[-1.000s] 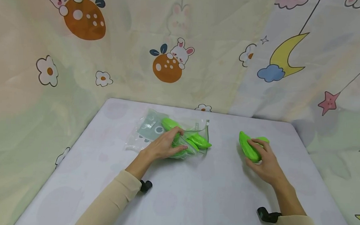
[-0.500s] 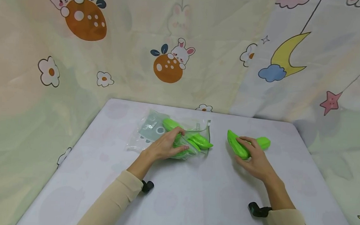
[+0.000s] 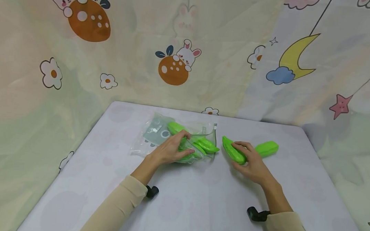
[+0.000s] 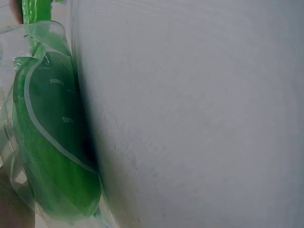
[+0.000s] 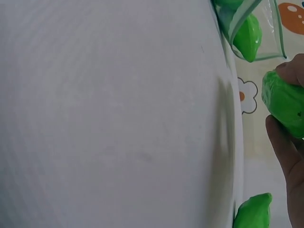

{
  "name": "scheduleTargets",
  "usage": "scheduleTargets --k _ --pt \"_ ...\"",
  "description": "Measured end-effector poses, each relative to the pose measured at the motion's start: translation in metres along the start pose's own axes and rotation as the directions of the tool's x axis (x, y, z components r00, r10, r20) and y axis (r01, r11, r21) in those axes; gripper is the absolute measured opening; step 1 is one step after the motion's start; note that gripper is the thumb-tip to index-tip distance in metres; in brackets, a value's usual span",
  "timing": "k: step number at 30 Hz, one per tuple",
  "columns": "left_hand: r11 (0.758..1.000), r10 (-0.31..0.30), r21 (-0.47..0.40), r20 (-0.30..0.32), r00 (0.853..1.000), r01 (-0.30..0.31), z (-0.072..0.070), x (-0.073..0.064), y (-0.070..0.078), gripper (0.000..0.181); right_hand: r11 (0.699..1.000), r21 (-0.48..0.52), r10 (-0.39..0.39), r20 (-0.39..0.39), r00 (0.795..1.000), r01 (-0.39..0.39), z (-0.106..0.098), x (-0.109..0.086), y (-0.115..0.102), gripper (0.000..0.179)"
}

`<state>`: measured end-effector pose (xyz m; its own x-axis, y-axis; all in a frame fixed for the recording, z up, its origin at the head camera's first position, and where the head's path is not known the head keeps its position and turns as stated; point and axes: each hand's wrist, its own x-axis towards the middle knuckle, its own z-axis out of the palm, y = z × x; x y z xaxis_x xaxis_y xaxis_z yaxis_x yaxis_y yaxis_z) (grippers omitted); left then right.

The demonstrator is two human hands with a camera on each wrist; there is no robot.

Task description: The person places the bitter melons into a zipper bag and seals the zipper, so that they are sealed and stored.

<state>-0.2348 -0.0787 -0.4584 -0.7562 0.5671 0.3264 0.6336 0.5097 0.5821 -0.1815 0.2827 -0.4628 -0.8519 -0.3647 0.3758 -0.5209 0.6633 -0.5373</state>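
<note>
My left hand (image 3: 168, 149) grips the mouth side of a clear zip bag (image 3: 151, 131) lying on the table. Several bright green, cucumber-shaped vegetables (image 3: 206, 144) are in the bag, one with its pointed tip at the open mouth. In the left wrist view, another green vegetable (image 4: 52, 156) shows through the film. Just right of the bag, my right hand (image 3: 252, 165) holds a similar green vegetable (image 3: 231, 150) between thumb and fingers, its pointed end toward the bag. The right wrist view shows this held vegetable (image 5: 287, 102) apart from the bag mouth (image 5: 280, 33).
One more green vegetable (image 3: 268, 148) lies on the white table (image 3: 200, 199) behind and right of my right hand. A patterned cloth (image 3: 225, 55) hangs behind the table. Black wrist cameras (image 3: 255, 214) sit by both sleeves.
My right hand has moved left toward the bag with the green vegetable, uncovering the one lying behind it. My left hand stays on the bag.
</note>
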Motion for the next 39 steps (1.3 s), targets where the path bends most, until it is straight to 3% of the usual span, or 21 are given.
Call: scheduleTargets --k 20,39 --pt "1.000 -0.001 0.000 -0.004 1.000 0.001 0.003 0.002 0.003 0.052 0.998 0.063 -0.002 0.036 0.999 0.000 0.009 0.003 -0.013 0.066" --pt "1.000 -0.008 -0.008 -0.005 1.000 0.008 0.002 0.003 0.004 0.052 0.987 0.156 0.018 0.159 0.987 -0.043 0.012 0.008 -0.025 0.063"
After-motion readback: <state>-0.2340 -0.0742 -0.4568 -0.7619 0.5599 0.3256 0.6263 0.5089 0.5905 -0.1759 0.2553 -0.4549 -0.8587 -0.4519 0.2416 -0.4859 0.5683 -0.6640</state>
